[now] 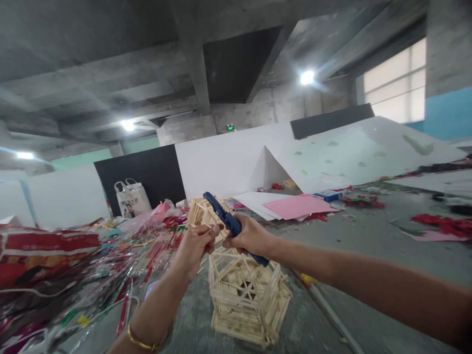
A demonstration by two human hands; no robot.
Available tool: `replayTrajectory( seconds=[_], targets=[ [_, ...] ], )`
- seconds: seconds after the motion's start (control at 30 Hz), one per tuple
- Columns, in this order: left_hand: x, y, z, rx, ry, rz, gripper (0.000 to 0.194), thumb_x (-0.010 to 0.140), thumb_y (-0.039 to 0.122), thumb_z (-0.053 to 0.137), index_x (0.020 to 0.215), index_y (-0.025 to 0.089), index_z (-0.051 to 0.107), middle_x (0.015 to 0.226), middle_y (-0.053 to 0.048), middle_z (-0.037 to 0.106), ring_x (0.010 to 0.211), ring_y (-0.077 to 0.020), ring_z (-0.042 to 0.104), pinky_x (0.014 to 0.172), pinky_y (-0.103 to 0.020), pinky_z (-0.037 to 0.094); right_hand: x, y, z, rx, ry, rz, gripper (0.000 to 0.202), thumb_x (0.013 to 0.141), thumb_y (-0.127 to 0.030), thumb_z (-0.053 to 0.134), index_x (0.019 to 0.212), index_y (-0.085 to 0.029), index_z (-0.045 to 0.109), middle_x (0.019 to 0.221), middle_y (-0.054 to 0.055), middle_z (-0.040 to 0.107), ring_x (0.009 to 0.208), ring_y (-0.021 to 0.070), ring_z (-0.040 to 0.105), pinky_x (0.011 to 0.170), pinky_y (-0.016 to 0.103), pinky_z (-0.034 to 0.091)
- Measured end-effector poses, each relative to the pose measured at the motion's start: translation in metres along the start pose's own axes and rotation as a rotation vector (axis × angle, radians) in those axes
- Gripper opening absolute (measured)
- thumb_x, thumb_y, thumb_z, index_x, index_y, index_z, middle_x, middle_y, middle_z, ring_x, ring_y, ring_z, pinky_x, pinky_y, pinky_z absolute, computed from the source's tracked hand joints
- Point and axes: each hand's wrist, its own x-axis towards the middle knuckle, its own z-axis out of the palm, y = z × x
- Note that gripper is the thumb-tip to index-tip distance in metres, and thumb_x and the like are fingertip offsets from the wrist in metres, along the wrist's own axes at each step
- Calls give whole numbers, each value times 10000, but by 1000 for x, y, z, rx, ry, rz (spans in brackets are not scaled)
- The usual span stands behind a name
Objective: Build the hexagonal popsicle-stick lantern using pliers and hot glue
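Observation:
My right hand [249, 233] is closed around a dark blue hand tool [221, 210] with a curved upper end; its exact kind is not clear. The tool's lower end sticks out below my palm. Close beside it, my left hand [197, 246] is closed, thumb and fingers pinched together; what they hold, if anything, is too small to make out. Below both hands a many-sided frame of thin wooden sticks [250, 300] stands on the grey surface, with spoke-like sticks in its middle. Behind my hands is another wooden stick structure [199, 211], partly hidden by them.
Plastic-wrapped materials and red strips [147, 255] crowd the left, beside a red printed bag [47, 253]. A white tote bag [132, 199] stands farther back. Pink paper [298, 206] lies over white sheets. A long rod [332, 314] lies right of the frame.

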Motion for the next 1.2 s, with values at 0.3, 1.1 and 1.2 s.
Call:
replayTrajectory(
  seconds=[0.3,1.1,1.2],
  targets=[
    [5,-1,-5,112,-73,-11,358,527,407,756,540,142,516,411,50,463,350,-37,351,376,-187,231,2,-1,-8,-90,-96,-28,367,533,-188,684,823,-180,459,550,-66,559,374,64,462,327,168,353],
    [-3,-1,1,177,-10,1,326,585,420,717,521,142,561,386,14,505,349,-55,363,388,-197,238,-2,-8,-13,-116,-161,-50,307,541,-217,681,769,-176,480,594,-66,537,402,58,472,340,167,367],
    [-6,-1,4,130,13,-9,330,590,427,713,524,135,574,389,20,488,361,-52,361,393,-196,235,-1,-8,-11,-55,-116,-110,274,558,-227,673,734,-173,470,548,-79,494,405,56,457,356,169,369]
  ],
)
